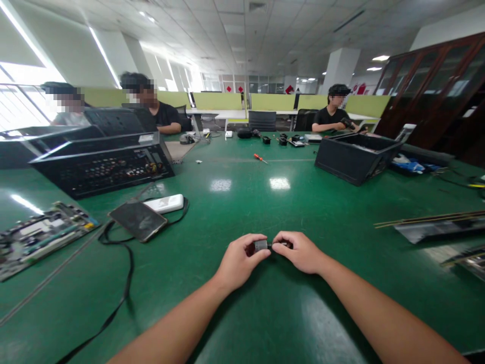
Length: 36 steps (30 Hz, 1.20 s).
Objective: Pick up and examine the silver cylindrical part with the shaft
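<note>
Just above the green table (242,212), my left hand (242,258) is closed round a small grey metallic piece (261,245) with a blocky or cylindrical body. Its exact kind does not show. A short dark part sticks out of it toward the right, where my right hand (299,252) pinches with thumb and fingertips. What lies inside the right hand's pinch is mostly covered by the fingers. Both hands face each other, nearly touching, at the middle of the near side of the table.
Left stand a black computer case (102,167), a circuit board (45,237), a dark phone-like slab (140,220) and a white power strip (166,203) with black cable. An orange screwdriver (259,158) lies ahead. A black bin (356,159) and metal strips (443,225) are right. Several people sit beyond.
</note>
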Each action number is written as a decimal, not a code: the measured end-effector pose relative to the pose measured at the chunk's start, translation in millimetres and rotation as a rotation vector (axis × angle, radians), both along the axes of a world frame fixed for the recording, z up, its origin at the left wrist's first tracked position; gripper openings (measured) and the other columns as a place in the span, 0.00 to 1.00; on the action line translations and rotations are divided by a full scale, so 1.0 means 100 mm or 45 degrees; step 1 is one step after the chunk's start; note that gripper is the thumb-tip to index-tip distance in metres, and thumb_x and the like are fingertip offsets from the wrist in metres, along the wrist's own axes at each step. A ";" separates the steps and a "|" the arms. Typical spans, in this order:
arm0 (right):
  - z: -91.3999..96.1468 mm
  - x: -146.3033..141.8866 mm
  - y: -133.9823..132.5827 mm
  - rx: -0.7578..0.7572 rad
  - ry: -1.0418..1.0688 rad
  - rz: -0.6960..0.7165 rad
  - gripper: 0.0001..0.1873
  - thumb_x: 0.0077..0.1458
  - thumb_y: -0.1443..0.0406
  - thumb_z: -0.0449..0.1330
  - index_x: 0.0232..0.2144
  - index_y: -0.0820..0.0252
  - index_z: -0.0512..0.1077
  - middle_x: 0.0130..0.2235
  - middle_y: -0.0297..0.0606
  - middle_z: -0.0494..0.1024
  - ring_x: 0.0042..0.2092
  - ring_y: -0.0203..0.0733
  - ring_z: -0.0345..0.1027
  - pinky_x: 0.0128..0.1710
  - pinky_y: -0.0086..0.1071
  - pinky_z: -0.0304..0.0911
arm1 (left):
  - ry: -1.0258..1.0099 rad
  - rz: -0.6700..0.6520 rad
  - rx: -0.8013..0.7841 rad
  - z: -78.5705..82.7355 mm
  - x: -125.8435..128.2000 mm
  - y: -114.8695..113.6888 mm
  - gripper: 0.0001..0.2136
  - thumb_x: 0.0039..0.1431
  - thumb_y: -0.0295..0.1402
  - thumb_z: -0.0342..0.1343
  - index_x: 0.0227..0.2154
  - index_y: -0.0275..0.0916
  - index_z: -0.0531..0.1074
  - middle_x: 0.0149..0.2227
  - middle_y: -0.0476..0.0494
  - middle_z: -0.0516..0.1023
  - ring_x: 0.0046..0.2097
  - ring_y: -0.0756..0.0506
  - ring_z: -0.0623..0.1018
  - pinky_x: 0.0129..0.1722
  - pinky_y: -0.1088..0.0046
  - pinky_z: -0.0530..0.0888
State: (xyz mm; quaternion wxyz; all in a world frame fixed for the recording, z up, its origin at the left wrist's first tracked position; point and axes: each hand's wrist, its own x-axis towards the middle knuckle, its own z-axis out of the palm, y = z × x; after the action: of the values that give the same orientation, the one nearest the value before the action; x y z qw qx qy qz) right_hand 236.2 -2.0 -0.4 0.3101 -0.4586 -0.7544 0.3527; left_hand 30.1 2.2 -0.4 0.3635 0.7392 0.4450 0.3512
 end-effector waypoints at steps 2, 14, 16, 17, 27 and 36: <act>0.00 0.00 0.01 -0.005 0.000 0.006 0.12 0.59 0.59 0.56 0.34 0.61 0.74 0.31 0.34 0.77 0.32 0.37 0.67 0.31 0.28 0.57 | 0.007 -0.001 0.006 0.00 0.00 0.00 0.13 0.53 0.35 0.63 0.43 0.43 0.76 0.41 0.46 0.80 0.42 0.43 0.77 0.44 0.68 0.72; 0.01 0.02 0.01 -0.023 -0.006 0.001 0.11 0.59 0.59 0.56 0.34 0.61 0.75 0.30 0.34 0.76 0.31 0.36 0.65 0.31 0.28 0.57 | 0.024 0.002 -0.016 0.00 -0.01 0.01 0.13 0.53 0.35 0.63 0.43 0.43 0.76 0.40 0.46 0.80 0.42 0.42 0.77 0.44 0.67 0.72; 0.00 0.02 0.01 -0.025 -0.008 0.003 0.11 0.58 0.59 0.56 0.34 0.61 0.75 0.30 0.34 0.75 0.30 0.36 0.65 0.30 0.28 0.56 | 0.015 0.006 -0.024 0.00 -0.01 0.01 0.13 0.53 0.35 0.63 0.43 0.43 0.76 0.41 0.46 0.80 0.42 0.42 0.77 0.45 0.67 0.72; -0.01 0.02 0.01 -0.025 -0.007 0.004 0.12 0.58 0.59 0.56 0.34 0.61 0.75 0.30 0.34 0.75 0.30 0.36 0.65 0.30 0.28 0.56 | 0.011 0.009 -0.026 0.00 -0.01 0.01 0.13 0.53 0.35 0.63 0.43 0.43 0.76 0.41 0.46 0.80 0.43 0.42 0.77 0.45 0.67 0.71; 0.03 0.05 0.01 -0.017 0.001 0.026 0.12 0.59 0.59 0.56 0.34 0.61 0.75 0.31 0.34 0.76 0.31 0.36 0.66 0.31 0.28 0.57 | -0.018 0.015 -0.051 0.02 0.00 -0.01 0.13 0.54 0.35 0.62 0.43 0.43 0.75 0.41 0.46 0.80 0.42 0.43 0.78 0.44 0.68 0.72; 0.06 0.05 0.01 -0.025 -0.008 0.023 0.11 0.58 0.60 0.56 0.34 0.61 0.74 0.30 0.34 0.75 0.31 0.36 0.65 0.31 0.28 0.57 | -0.063 -0.007 -0.084 -0.01 -0.01 0.01 0.14 0.54 0.36 0.62 0.44 0.42 0.75 0.41 0.44 0.80 0.42 0.42 0.78 0.43 0.68 0.73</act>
State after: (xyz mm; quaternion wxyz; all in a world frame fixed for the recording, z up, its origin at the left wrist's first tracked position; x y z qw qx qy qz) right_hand 241.7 -0.8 6.1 0.3002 -0.4558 -0.7560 0.3613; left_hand 29.4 2.7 -1.5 0.3995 0.7191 0.4452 0.3535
